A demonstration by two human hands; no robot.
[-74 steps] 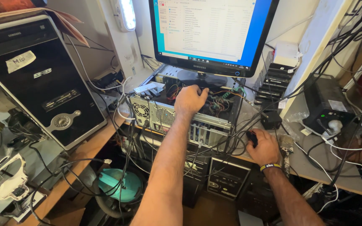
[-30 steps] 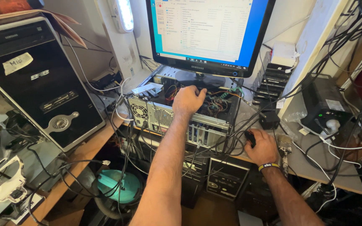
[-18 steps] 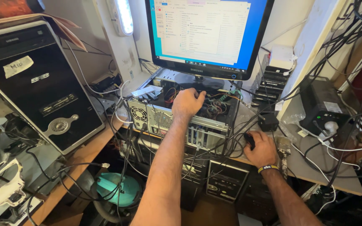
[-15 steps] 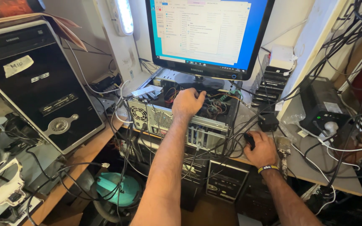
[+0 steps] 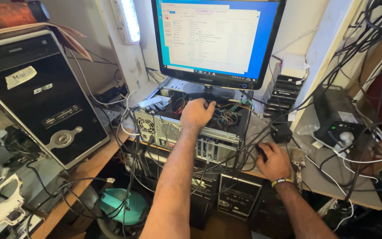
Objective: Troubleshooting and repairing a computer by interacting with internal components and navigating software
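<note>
**Hands in an open computer case and on a mouse**

The open grey metal computer case (image 5: 191, 132) lay on its side on the wooden surface (image 5: 89, 170), directly below the black flat monitor (image 5: 217, 40), its bundle of coloured internal wires (image 5: 226, 116) exposed at the top. The left hand (image 5: 196, 114) reached down into the case, its fingers curled among those wires; whether they gripped anything could not be told, since the fingertips were hidden inside. Just right of the case, the right hand (image 5: 274, 161) rested on the surface with its fingers bent over a small black mouse (image 5: 261, 152), covering most of it; a dark wristband with yellow marks (image 5: 282, 181) sat on that wrist.

Black cables (image 5: 239, 150) hung over the case's right end and trailed between the two hands. A black tower computer with a silver round button (image 5: 45, 102) stood tilted at the left. A black box-shaped power unit (image 5: 337, 117) sat well to the right, with a white plug (image 5: 345, 138) at its front. A teal round lid (image 5: 122, 206) lay below the surface's edge.
</note>
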